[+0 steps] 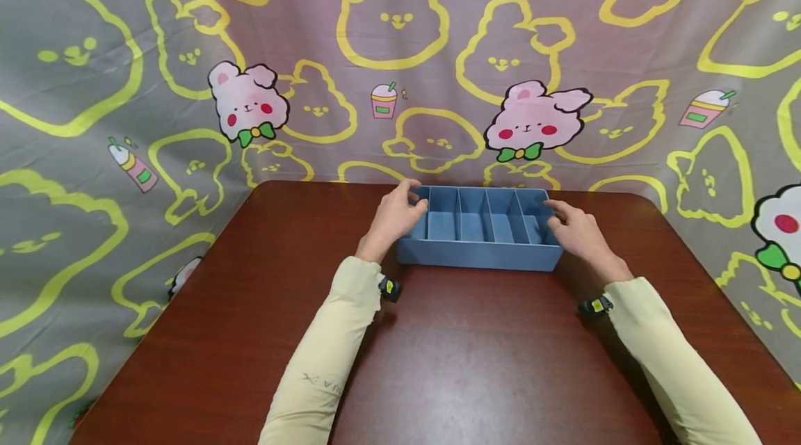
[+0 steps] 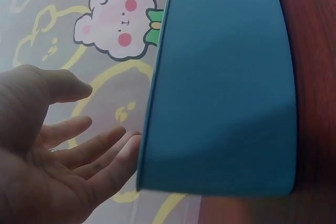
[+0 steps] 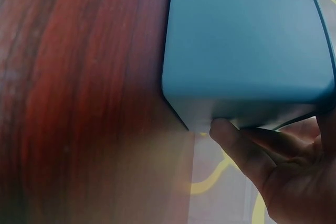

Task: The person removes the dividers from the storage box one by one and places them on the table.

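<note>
A blue divided storage box (image 1: pixel 478 255) with several compartments sits near the far edge of the table, its open top facing up. At its left end is my left hand (image 1: pixel 393 217); in the left wrist view the fingers are loosely bent, the thumb stands apart, and the fingertips reach the box's rim. My right hand (image 1: pixel 580 231) is at the opposite end. In the right wrist view one fingertip of the right hand (image 3: pixel 294 171) meets the end wall of the box (image 3: pixel 247 35), and its other fingers are partly hidden behind it.
The box stands on a dark red-brown wooden table (image 1: pixel 463 341). A curtain (image 1: pixel 432 83) printed with yellow outlines and pink rabbit faces hangs behind the table and along both sides. Each wrist carries a small black device (image 1: pixel 389 288) by the pale sleeve's cuff.
</note>
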`<state>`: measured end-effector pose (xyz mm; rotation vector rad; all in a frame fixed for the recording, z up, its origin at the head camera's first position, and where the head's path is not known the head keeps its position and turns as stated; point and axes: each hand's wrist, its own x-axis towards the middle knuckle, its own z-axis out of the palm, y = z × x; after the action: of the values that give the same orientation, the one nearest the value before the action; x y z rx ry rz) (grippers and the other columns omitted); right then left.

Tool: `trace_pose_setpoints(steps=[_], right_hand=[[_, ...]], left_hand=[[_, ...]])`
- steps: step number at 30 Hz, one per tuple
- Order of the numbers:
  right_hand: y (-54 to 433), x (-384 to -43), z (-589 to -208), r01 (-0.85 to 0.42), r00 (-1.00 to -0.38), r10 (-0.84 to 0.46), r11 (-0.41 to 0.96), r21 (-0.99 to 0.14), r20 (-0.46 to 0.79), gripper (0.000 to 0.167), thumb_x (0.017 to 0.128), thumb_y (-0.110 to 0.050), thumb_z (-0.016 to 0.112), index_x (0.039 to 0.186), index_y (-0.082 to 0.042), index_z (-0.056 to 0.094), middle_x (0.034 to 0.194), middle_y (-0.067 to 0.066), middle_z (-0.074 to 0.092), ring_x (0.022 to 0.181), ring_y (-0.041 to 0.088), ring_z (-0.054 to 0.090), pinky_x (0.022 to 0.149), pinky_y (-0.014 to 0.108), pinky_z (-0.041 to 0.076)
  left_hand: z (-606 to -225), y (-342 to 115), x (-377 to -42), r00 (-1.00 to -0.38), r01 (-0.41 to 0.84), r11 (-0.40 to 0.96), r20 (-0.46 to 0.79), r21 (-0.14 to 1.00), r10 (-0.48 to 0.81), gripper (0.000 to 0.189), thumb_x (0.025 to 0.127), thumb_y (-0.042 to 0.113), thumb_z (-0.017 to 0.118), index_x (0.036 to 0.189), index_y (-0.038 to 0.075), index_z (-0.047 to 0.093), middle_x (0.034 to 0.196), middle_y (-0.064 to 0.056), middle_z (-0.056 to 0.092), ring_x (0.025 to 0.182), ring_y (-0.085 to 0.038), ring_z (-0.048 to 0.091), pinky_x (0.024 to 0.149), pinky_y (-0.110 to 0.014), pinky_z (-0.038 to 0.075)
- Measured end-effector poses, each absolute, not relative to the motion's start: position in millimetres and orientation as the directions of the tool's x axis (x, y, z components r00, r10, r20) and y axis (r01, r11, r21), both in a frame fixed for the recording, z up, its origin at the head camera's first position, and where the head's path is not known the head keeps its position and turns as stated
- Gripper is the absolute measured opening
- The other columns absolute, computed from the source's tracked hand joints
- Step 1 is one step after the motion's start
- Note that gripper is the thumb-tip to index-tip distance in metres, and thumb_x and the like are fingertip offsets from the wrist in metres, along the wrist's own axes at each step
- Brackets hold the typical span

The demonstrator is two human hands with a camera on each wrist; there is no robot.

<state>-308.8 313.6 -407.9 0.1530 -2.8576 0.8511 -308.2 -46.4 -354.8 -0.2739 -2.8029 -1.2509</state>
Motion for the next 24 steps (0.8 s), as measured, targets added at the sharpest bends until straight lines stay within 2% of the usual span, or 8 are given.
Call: trace_pose_setpoints(steps=[7, 13, 17, 24], right_hand=[[314, -311, -407, -0.137, -0.983, -0.051, 0.837, -0.530, 0.174, 0.048, 0.098, -0.018, 0.039, 0.145, -0.007, 0.046, 0.124, 0.027, 0.061, 0.057, 0.022, 0.046, 0.068, 0.037, 0.040], [315, -312, -408, -0.158, -0.980, -0.067, 0.838, -0.522, 0.189, 0.047, 0.098, -0.017, 0.039, 0.144, -0.007, 0.047, 0.132, 0.031, 0.056, 0.063, 0.023, 0.049, 0.068, 0.038, 0.041], [315, -312, -407, -0.162, -0.979, -0.068, 0.837, -0.522, 0.195, 0.047, 0.098, -0.017, 0.039, 0.144, -0.006, 0.047, 0.132, 0.031, 0.056, 0.062, 0.022, 0.049, 0.065, 0.036, 0.040], [315, -313, -408, -0.148, -0.981, -0.056, 0.836, -0.528, 0.185, 0.048, 0.098, -0.017, 0.038, 0.144, -0.007, 0.047, 0.131, 0.031, 0.056, 0.055, 0.021, 0.045, 0.059, 0.033, 0.038]], left_hand=[[-358, -35, -312, -0.986, 0.157, 0.621, 0.082, 0.768, 0.147, 0.048, 0.098, 0.031, 0.057, 0.143, 0.019, 0.044, 0.132, -0.008, 0.059, 0.106, -0.025, 0.064, 0.075, -0.036, 0.050], [-358, -29, -313, -0.989, 0.121, 0.569, 0.049, 0.813, 0.140, 0.048, 0.099, 0.030, 0.057, 0.143, 0.019, 0.043, 0.136, -0.009, 0.055, 0.107, -0.024, 0.063, 0.080, -0.038, 0.051], [-360, -27, -315, -0.992, 0.108, 0.559, 0.049, 0.822, 0.119, 0.048, 0.098, 0.029, 0.058, 0.143, 0.018, 0.043, 0.137, -0.010, 0.055, 0.106, -0.025, 0.063, 0.083, -0.040, 0.052], [-366, -24, -319, -0.995, 0.068, 0.525, 0.017, 0.849, 0.101, 0.056, 0.097, 0.028, 0.058, 0.147, 0.017, 0.036, 0.144, -0.014, 0.048, 0.120, -0.030, 0.056, 0.093, -0.046, 0.049]])
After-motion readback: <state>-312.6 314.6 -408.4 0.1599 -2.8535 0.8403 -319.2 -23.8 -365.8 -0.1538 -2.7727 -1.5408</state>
